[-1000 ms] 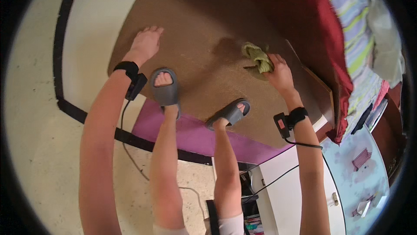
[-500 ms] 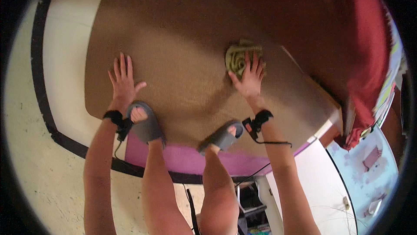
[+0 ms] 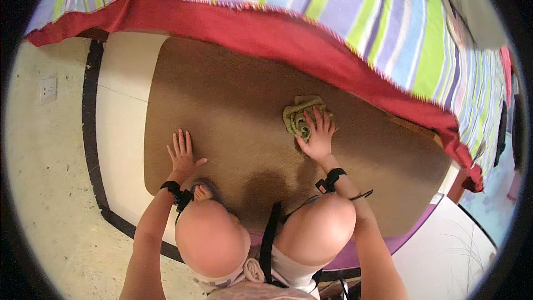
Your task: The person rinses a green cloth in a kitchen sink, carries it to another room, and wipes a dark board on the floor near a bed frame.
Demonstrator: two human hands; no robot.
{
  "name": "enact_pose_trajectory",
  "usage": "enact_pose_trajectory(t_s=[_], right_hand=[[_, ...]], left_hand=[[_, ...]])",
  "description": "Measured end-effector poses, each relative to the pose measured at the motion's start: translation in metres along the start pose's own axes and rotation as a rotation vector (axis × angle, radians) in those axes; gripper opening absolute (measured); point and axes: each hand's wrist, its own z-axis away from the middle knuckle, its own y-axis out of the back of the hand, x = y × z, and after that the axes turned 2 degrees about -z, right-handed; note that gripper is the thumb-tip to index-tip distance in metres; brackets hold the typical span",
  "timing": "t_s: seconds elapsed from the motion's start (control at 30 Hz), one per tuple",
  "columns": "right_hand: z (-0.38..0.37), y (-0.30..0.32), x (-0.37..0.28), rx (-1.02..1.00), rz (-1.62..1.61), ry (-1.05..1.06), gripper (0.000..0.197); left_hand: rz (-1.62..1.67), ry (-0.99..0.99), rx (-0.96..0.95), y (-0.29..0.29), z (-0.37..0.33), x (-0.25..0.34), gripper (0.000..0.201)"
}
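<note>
A crumpled olive-green cloth point(image 3: 296, 118) lies on the brown mat point(image 3: 233, 106), right of the middle. My right hand point(image 3: 319, 142) rests on it with outstretched fingers, palm down, covering its near right part. To the left, my left hand point(image 3: 182, 161) is planted flat on the same mat, fingers spread and nothing in it. Dark straps with small devices circle both wrists.
Beyond the mat hangs a bed's red skirt point(image 3: 244, 28) under a striped cover point(image 3: 344, 0). White floor tiles point(image 3: 125, 111) with a black border and a wall point(image 3: 61, 150) with a socket lie left. A white panel point(image 3: 444, 244) stands near right. My bent knees are between my arms.
The view has tilted up, bringing the bed cover and my knees into sight. Both hands sit lower in the picture; the right one stays on the cloth, the left flat on the mat.
</note>
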Motion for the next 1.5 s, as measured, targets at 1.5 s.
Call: enact_pose_trajectory(t_s=[1.5], right_hand=[[-0.001, 0.009, -0.002, -0.082, 0.042, -0.094, 0.068]], left_hand=[[0.389, 0.462, 0.660, 0.111, -0.179, -0.014, 0.052]])
